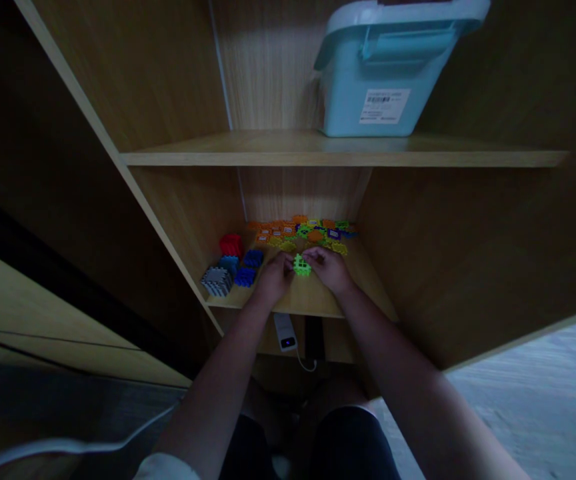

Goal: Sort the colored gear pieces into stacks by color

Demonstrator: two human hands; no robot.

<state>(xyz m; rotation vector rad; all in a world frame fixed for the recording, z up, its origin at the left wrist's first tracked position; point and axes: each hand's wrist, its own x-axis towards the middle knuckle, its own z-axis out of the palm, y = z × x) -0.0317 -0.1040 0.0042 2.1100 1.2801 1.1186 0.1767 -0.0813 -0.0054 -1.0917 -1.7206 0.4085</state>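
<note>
Between both hands, above the front of the lower shelf, is a bright green interlocking plastic block (302,265) with notched edges. My left hand (275,275) pinches its left side, and my right hand (329,267) grips its upper right side. Left of the hands stand dark blue blocks (245,277), a red block (231,245), a lighter blue block (229,265) and a grey block (217,281). Behind the hands lie several loose flat pieces, among them orange pieces (275,230), yellow pieces (339,248) and a purple piece (334,234).
A light blue lidded bin (373,73) sits on the upper shelf (268,159), above the hands. Wooden side walls flank the lower shelf (313,300). Beneath it are a white power bank (284,331) with a cable and a black object (315,338).
</note>
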